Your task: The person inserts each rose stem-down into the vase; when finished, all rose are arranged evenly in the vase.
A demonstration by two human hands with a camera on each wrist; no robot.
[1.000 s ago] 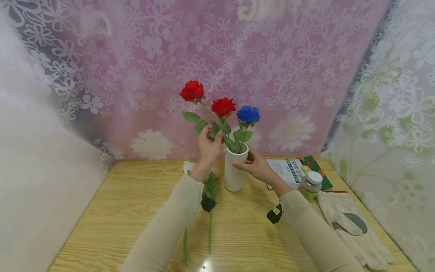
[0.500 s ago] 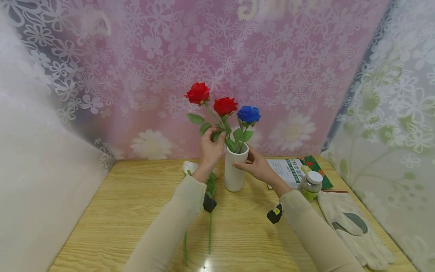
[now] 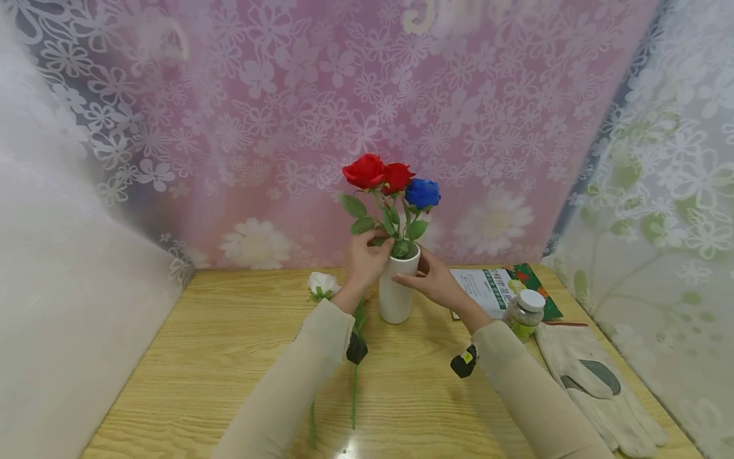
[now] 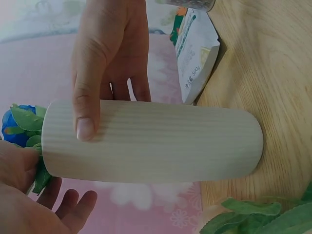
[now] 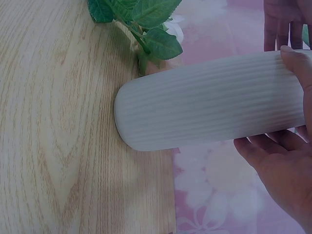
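Note:
A white ribbed vase (image 3: 395,293) stands upright on the table; my right hand (image 3: 438,280) grips its upper part, thumb across the front in the left wrist view. At the mouth, my left hand (image 3: 367,261) pinches the stem of a red rose (image 3: 365,171), partly hidden by the fingers. Behind that bloom are a second red rose (image 3: 398,177) and a blue rose (image 3: 423,193), both standing in the vase. Green leaves (image 4: 30,119) crowd the rim beside my left hand in the left wrist view.
A white rose (image 3: 323,285) and another green stem (image 3: 354,398) lie on the table left of the vase, partly under my left forearm. To the right are a printed packet (image 3: 482,290), a white-lidded jar (image 3: 524,313) and work gloves (image 3: 596,389). A patterned curtain hangs behind.
My left hand has moved down and right toward the vase's mouth, bringing its red rose lower and close against the other red one. My right hand stays on the vase.

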